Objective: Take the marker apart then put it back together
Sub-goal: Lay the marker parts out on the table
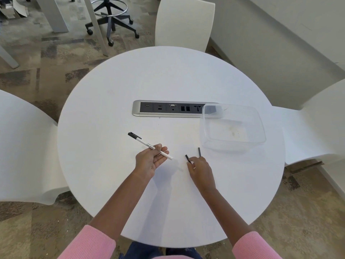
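Observation:
My left hand (149,158) holds the white marker barrel (147,144) palm up, pinched between thumb and fingers. Its black cap (134,135) is on the far end, pointing up and left, and the near end is open. My right hand (198,170) reaches down to the white round table (168,81) and pinches a small black piece (187,159) at its fingertips. A thin black rod (199,152), the ink core, lies on the table just beyond the right hand's fingers.
A clear plastic container (233,126) stands at the right, partly over a silver power and socket strip (168,108) set in the table's middle. White chairs (183,23) surround the table at the back, left and right.

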A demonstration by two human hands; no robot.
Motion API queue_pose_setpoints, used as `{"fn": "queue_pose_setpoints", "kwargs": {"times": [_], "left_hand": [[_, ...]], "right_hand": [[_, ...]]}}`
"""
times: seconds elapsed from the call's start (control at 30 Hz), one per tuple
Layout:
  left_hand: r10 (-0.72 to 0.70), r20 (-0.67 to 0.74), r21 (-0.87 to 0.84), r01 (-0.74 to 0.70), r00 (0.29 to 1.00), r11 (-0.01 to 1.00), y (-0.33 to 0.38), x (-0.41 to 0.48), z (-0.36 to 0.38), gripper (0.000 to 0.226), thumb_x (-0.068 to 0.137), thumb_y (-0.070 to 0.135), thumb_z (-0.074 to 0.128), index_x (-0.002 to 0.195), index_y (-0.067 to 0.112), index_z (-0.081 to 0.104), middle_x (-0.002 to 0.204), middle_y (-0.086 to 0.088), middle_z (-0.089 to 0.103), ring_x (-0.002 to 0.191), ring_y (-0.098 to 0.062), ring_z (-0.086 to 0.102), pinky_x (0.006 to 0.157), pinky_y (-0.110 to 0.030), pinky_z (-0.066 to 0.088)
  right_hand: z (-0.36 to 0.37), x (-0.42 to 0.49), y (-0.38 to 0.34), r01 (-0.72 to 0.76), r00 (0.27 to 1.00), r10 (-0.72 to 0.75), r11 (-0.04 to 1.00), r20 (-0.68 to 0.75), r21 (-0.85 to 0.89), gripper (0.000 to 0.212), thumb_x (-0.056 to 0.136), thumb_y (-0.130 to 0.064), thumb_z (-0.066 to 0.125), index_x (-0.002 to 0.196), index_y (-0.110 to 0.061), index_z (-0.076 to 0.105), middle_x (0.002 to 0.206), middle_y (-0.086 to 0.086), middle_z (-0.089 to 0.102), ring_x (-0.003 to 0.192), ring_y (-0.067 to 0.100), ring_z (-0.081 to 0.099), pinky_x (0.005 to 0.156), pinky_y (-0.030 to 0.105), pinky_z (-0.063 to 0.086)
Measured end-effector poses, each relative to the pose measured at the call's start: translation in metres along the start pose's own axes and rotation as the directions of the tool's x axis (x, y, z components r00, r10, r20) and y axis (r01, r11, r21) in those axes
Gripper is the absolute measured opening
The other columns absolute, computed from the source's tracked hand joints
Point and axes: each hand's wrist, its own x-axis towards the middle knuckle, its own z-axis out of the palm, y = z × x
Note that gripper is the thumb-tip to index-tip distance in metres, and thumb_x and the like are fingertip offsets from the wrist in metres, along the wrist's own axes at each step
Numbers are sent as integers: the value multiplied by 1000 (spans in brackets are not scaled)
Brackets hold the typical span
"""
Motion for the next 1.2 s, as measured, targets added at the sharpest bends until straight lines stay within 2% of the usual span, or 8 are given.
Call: {"fn": "queue_pose_setpoints", "kwargs": {"times": [0.17, 0.4, 0.57, 0.7, 0.83, 0.93, 1.1, 1.2], "left_hand": [[-135, 31, -130, 138, 990, 982, -1, 2, 3, 13, 87, 1, 55, 74, -2, 56, 50, -10, 68, 48, -18, 68, 87, -36, 47], [-123, 115, 158, 104, 986, 982, -9, 1, 4, 10, 88, 8, 58, 82, 2, 63, 63, -1, 73, 54, -9, 69, 51, -17, 56], [-100, 233, 370, 7, 967, 929, -15, -3, 7, 14, 89, 20, 55, 91, 17, 68, 83, 8, 72, 80, -6, 62, 77, -24, 43], [-142, 334, 207, 75, 932, 975, -18, -7, 14, 38, 95, 34, 41, 107, 6, 63, 99, -2, 66, 84, -12, 63, 65, -23, 52], [-160, 380, -113, 218, 911, 969, -20, -7, 11, 77, 90, 61, 18, 133, 4, 46, 132, -14, 52, 123, -26, 49, 105, -32, 38], [-139, 393, -228, 242, 909, 943, -23, -5, 8, 87, 87, 67, 9, 139, 3, 36, 145, -14, 41, 134, -27, 38, 109, -38, 29], [-127, 397, -245, 239, 909, 940, -26, -1, 5, 90, 85, 69, 5, 141, 4, 33, 143, -16, 42, 112, -33, 55, 89, -41, 43], [-127, 361, -321, 251, 924, 913, -27, 2, 4, 87, 87, 66, 8, 139, 2, 34, 149, -14, 35, 137, -28, 33, 104, -38, 29]], "right_hand": [[-10, -14, -28, 40, 999, -34, 884, -22, 465, 15, 87, -10, 55, 91, -16, 68, 79, -1, 64, 68, 13, 59, 62, 15, 48], [-25, -11, -43, -410, 904, 74, 435, 422, 802, 23, 92, -21, 51, 79, -10, 65, 68, 3, 61, 54, 6, 58, 53, 14, 52], [-29, -8, -41, -403, 869, -48, 508, 493, 761, 19, 89, -18, 57, 73, -12, 64, 64, -2, 58, 53, 2, 54, 54, 11, 48], [-36, -5, -47, -324, 878, -128, 548, 461, 771, 12, 87, -10, 59, 78, -5, 66, 65, 1, 61, 55, 3, 58, 58, 13, 51], [-40, -8, -58, -25, 992, -75, 659, 99, 752, 7, 83, -4, 59, 83, -10, 64, 70, -5, 68, 65, 6, 65, 65, 19, 52], [-44, -17, -64, 266, 963, -155, 693, -222, 670, 22, 82, -6, 60, 78, -28, 58, 70, -20, 68, 72, -4, 65, 64, 8, 50], [-36, -21, -61, 251, 963, -269, 884, -8, 394, 11, 85, -12, 58, 95, -9, 62, 89, 2, 68, 74, 2, 61, 76, 27, 56], [-38, -23, -59, 316, 941, -196, 798, -276, 513, 11, 86, -9, 57, 91, -18, 61, 85, -7, 65, 77, -1, 62, 69, 12, 53]]}}
